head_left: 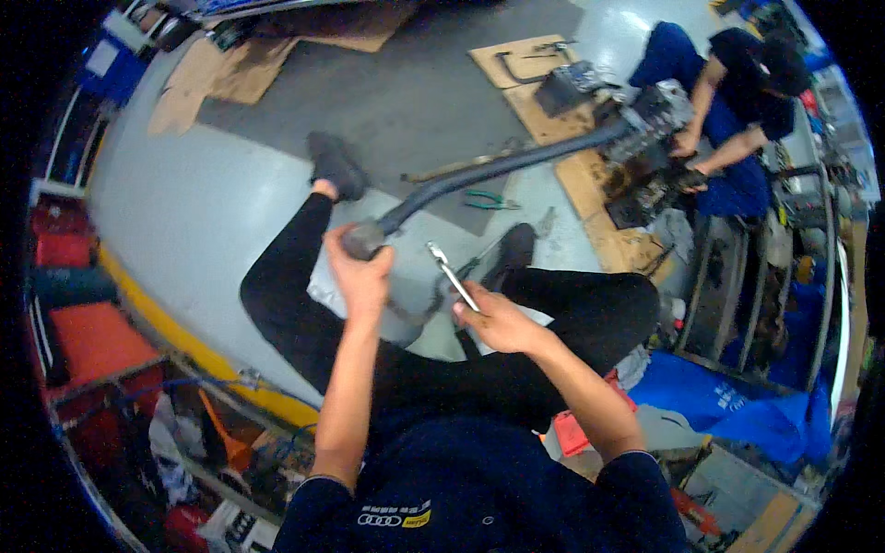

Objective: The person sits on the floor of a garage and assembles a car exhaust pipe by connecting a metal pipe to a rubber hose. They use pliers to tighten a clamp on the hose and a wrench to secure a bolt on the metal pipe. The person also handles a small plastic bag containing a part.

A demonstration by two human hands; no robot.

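Note:
My left hand (pixel 358 276) grips the round, grey, cup-like end of a long dark bar (pixel 502 168). The bar bends near that end and runs up and to the right toward the metal parts by a co-worker; I cannot tell whether it touches them. In my right hand (pixel 502 320) is a slim silver ratchet wrench (pixel 449 274), its head pointing away and to the left. The wrench is apart from the bar. Between my bent legs, beyond the right hand, lies a pair of pliers with green handles (pixel 490 200).
A co-worker (pixel 728 120) crouches at the right, hands on dark, greasy metal assemblies (pixel 641 189). These sit on cardboard (pixel 585 189). A metal rack (pixel 737 295) and a blue cloth (pixel 728 396) are at my right. A red box (pixel 101 341) and cluttered shelving stand left.

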